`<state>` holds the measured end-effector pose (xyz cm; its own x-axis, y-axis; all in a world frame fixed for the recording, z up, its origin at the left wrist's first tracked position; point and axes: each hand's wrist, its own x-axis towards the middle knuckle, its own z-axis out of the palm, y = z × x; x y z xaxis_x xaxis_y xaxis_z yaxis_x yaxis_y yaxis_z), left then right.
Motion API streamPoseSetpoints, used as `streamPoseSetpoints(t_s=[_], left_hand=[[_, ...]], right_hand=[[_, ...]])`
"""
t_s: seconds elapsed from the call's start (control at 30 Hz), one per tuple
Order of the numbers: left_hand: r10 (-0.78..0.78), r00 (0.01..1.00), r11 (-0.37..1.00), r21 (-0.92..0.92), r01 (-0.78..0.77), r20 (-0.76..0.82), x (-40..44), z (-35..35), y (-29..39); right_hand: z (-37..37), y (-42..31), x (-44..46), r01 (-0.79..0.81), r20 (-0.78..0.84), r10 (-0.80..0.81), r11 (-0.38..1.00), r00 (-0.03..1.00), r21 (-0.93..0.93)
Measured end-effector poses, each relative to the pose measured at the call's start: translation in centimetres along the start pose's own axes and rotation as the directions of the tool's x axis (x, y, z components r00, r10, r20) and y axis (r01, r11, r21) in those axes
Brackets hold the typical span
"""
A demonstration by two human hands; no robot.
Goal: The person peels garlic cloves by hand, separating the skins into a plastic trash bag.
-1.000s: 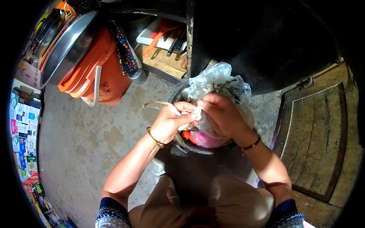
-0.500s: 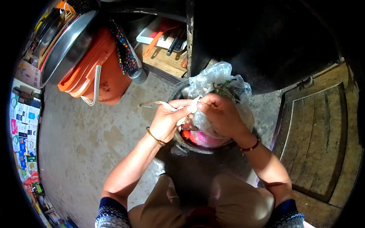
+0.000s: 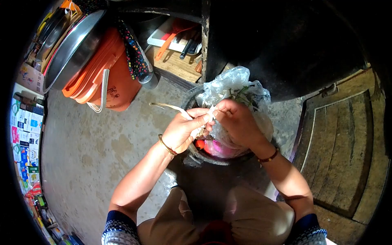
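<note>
Over the round bin, the left hand's fingers grip a pale stalk, its dry end jutting left, while the right hand's fingertips pinch its whitish end. Crumpled clear plastic crowds the right hand; bare floor opens leftward, bounded above by an orange bucket.

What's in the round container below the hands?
The container holds a crumpled clear bag, green leaves, and something red and pink. The bag and hands cover the rest.

Orange bucket: dark handwriting, illegible; nothing readable.
</note>
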<state>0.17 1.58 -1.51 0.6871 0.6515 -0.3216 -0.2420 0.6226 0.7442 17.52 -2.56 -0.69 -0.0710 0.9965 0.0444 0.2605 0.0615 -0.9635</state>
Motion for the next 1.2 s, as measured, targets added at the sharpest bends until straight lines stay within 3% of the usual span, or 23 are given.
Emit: streamPoseSetpoints(t_s=[0.07,0.1,0.17,0.23,0.27,0.33,0.37,0.43,0.53,0.67,0.73,0.87,0.93,1.07,1.17,1.2], left_hand=[[0.008,1.000,0.999,-0.044,-0.008,-0.002,-0.1,-0.1,0.0],[-0.011,1.000,0.999,-0.034,0.011,0.005,0.0,-0.5,0.0],[-0.029,0.999,0.999,-0.025,0.029,0.013,0.0,-0.7,0.1],[-0.037,0.999,0.987,-0.153,0.038,0.010,-0.1,-0.6,0.4],[-0.037,0.999,0.988,-0.152,0.038,0.010,-0.1,-0.6,0.4],[-0.046,0.999,0.993,-0.106,0.047,0.011,0.1,-0.6,0.4],[-0.048,0.999,0.993,-0.107,0.049,0.012,0.2,-0.6,0.4],[-0.075,0.997,0.994,-0.080,0.075,0.007,0.0,-0.4,0.6],[-0.063,0.998,0.998,-0.014,0.063,-0.007,0.0,-0.5,0.4],[-0.067,0.998,0.998,-0.003,0.067,-0.001,0.0,-0.6,0.4],[-0.049,0.999,0.999,0.007,0.049,0.024,-0.1,-0.6,0.4],[-0.009,1.000,1.000,-0.007,0.009,0.019,-0.1,-0.9,-0.2],[0.031,0.997,0.994,0.098,-0.038,0.065,-0.1,-1.1,-0.1],[0.072,0.994,0.988,0.128,-0.082,0.085,-0.3,-0.3,0.4],[0.076,0.997,0.996,0.035,-0.076,-0.012,0.3,-0.5,0.3],[0.104,0.995,0.994,0.031,-0.103,-0.012,0.4,-0.8,0.1]], right_hand=[[0.0,0.3,0.1,-0.043,0.013,0.043,0.997,0.999,0.069],[-0.1,0.7,0.3,0.127,-0.057,-0.133,0.987,0.989,-0.098],[-0.4,0.6,0.3,0.278,-0.096,-0.313,0.921,0.945,-0.274],[-0.9,-2.1,0.2,-0.018,0.008,0.019,0.997,1.000,-0.075],[-0.5,-1.7,0.3,-0.018,0.008,0.018,0.997,1.000,-0.074],[0.2,-0.4,0.3,0.156,-0.021,-0.161,0.975,0.987,-0.160],[0.0,-0.4,0.2,0.154,-0.021,-0.159,0.975,0.987,-0.160],[-0.4,-0.7,0.1,0.216,-0.002,-0.233,0.903,0.972,-0.371],[-0.6,-0.5,0.2,0.285,0.045,-0.293,0.866,0.955,-0.411],[-0.2,-0.9,-0.3,0.317,0.053,-0.345,0.778,0.937,-0.542],[0.1,-1.5,-0.4,0.264,0.112,-0.260,0.681,0.959,-0.683],[0.2,-0.6,-0.5,0.293,0.114,-0.299,0.670,0.948,-0.682],[0.4,0.0,-0.3,0.254,0.038,-0.298,0.735,0.954,-0.628],[0.3,1.0,-0.2,0.281,-0.084,-0.356,0.842,0.931,-0.461],[-0.1,0.4,-0.2,0.262,-0.130,-0.351,0.857,0.927,-0.443],[-0.4,0.3,-0.3,0.169,-0.079,-0.240,0.847,0.968,-0.504]])
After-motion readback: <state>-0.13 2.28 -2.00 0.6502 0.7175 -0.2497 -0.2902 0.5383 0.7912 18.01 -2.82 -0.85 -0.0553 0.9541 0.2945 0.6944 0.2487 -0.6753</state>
